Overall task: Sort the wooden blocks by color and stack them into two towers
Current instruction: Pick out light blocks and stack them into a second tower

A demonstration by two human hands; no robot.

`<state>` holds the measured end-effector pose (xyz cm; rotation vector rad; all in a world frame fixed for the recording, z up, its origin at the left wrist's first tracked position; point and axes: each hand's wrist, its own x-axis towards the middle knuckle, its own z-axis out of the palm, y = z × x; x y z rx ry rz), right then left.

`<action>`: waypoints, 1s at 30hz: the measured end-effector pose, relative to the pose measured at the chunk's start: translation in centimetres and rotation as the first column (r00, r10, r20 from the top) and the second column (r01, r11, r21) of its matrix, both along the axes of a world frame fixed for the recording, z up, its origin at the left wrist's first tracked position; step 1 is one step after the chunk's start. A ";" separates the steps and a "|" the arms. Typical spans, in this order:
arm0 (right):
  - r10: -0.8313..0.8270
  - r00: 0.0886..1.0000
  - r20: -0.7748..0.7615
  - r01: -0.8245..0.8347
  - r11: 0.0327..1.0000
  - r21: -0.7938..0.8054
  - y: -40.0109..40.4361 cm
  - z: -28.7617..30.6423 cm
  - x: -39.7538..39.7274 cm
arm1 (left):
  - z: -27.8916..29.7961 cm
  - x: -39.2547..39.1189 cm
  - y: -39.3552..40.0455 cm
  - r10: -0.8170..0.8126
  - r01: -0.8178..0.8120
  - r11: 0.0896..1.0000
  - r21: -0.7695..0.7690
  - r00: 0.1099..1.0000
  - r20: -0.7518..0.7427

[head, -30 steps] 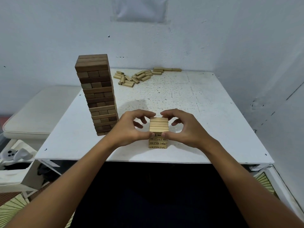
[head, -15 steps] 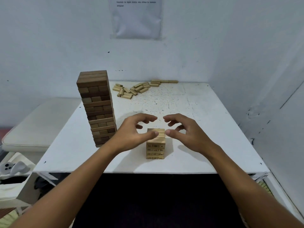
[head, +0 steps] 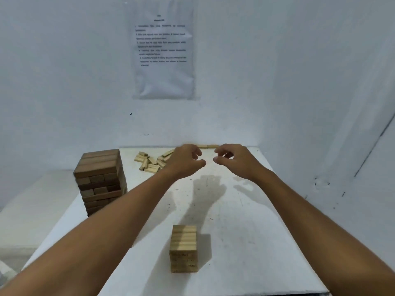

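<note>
A tall tower of dark brown blocks (head: 100, 180) stands at the table's left side. A short tower of light blocks (head: 183, 248) stands near the front edge, free of both hands. Several loose light blocks (head: 150, 161) lie in a pile at the back of the table. My left hand (head: 186, 160) hovers beside that pile with fingers loosely curled, holding nothing. My right hand (head: 234, 160) reaches out next to it, fingers loosely curled and empty. A few more light blocks (head: 208, 146) lie in a row by the wall, behind the hands.
The white table (head: 245, 231) meets the wall at the back and a wall on the right. A sheet of printed paper (head: 163, 50) hangs on the back wall. A pale cushioned surface (head: 32, 206) sits left of the table.
Both hands let go of the light tower and moved away to the back of the table, toward the loose blocks. The view tilted upward.
</note>
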<state>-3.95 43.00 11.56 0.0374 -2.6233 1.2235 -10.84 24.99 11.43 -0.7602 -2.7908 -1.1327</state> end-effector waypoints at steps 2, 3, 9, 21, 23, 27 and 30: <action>-0.017 1.000 0.019 0.016 0.999 0.035 1.8 -0.9 -3.2 | -0.9 -3.1 1.1 0.051 -0.051 0.997 -0.058 0.999 0.010; -0.023 0.999 0.033 0.022 0.999 0.048 2.6 -1.6 -4.6 | -1.5 -4.3 1.5 0.072 -0.071 0.994 -0.085 0.997 0.010; -0.065 0.992 0.107 0.046 0.983 0.175 6.5 -7.3 -15.2 | -5.6 -13.7 4.2 0.182 -0.196 0.949 -0.249 0.980 -0.078; -0.035 0.986 -0.165 0.143 0.691 0.708 5.1 -13.9 -25.2 | -9.2 -21.9 7.0 0.090 -0.167 0.881 -0.442 0.977 -0.191; -0.047 0.984 -0.173 0.160 0.664 0.731 5.1 -13.7 -25.6 | -9.7 -22.2 6.9 0.098 -0.170 0.897 -0.409 0.977 -0.191; -0.050 0.990 -0.132 0.128 0.699 0.703 5.4 -13.2 -25.8 | -9.8 -22.4 7.0 0.141 -0.176 0.922 -0.345 0.982 -0.124; -0.039 0.989 -0.140 0.127 0.708 0.695 5.4 -12.9 -25.6 | -9.1 -22.4 6.9 0.194 -0.202 0.922 -0.331 0.979 -0.057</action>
